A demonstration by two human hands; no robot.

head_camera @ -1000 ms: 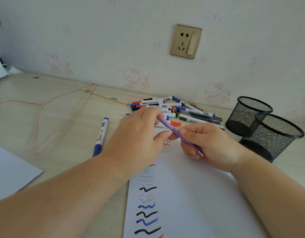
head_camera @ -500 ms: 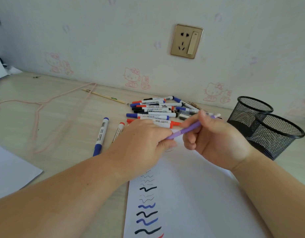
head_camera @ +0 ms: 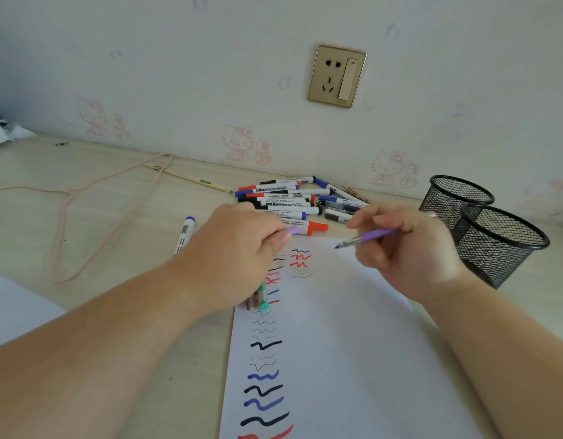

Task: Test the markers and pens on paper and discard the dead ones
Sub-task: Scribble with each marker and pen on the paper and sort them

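Note:
My right hand (head_camera: pixel 406 248) holds an uncapped purple pen (head_camera: pixel 368 237), its dark tip pointing left just above the top of the white paper (head_camera: pixel 353 359). Between the fingertips of my left hand (head_camera: pixel 235 248) sits the pen's purple cap (head_camera: pixel 293 230). Under that hand a teal-ended pen (head_camera: pixel 262 301) pokes out. Rows of black, blue and red test squiggles (head_camera: pixel 264 369) run down the paper's left side. A pile of whiteboard markers and pens (head_camera: pixel 289 201) lies behind my hands, near the wall.
Two black mesh cups (head_camera: pixel 495 236) stand at the right, by my right hand. A blue-capped marker (head_camera: pixel 184 234) lies left of my left hand. A pink cord (head_camera: pixel 83 210) and a wooden stick (head_camera: pixel 188 178) lie far left. Another sheet (head_camera: pixel 14 308) sits at the left edge.
The cap has come off the purple pen and stays in my left hand. My right hand has turned the pen so its tip points left over the paper.

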